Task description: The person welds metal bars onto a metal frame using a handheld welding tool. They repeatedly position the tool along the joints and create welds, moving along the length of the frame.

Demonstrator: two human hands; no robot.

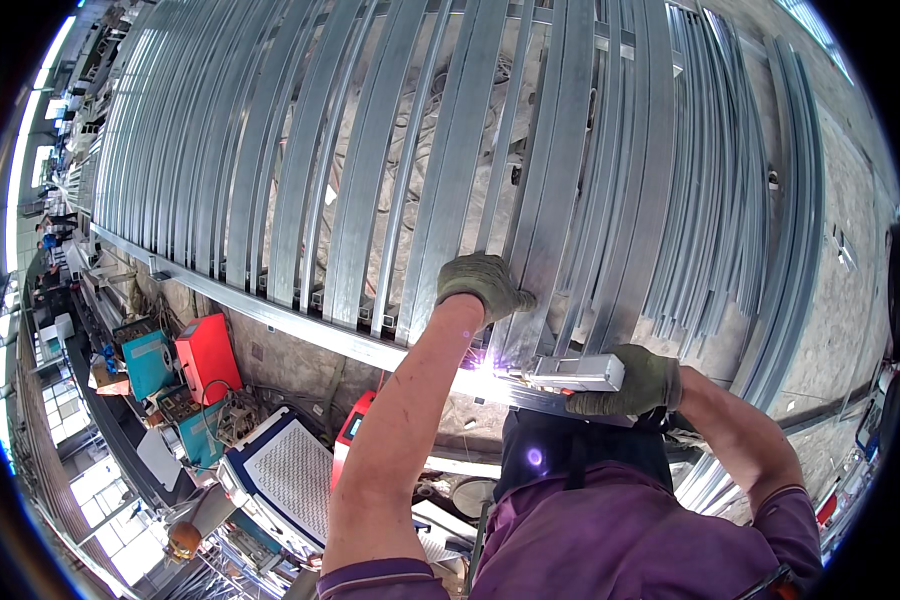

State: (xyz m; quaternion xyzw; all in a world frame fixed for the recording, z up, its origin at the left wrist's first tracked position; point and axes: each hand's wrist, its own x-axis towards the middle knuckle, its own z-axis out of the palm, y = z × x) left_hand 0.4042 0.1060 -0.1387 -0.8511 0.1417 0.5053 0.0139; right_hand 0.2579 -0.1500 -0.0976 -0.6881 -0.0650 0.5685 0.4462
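My left hand (482,285), in a dark green work glove, is closed over the near end of a galvanized steel tube (497,180), with its thumb over the wider tube (550,210) to the right. In the same kind of glove, my right hand (630,382) grips a handheld welding gun (578,374) with a silvery boxy body. The gun's nozzle points left. At its tip a bright white-violet arc (487,368) burns where the tube ends meet the long front rail (340,343), just below my left hand. Glare hides the joint itself.
Parallel steel tubes reach away across the frame. More loose tubes (710,180) lie to the right, above a concrete floor (845,290). At lower left stand a red machine (207,358), teal machines (148,362) and a white unit with a perforated panel (288,475). Cables lie among them.
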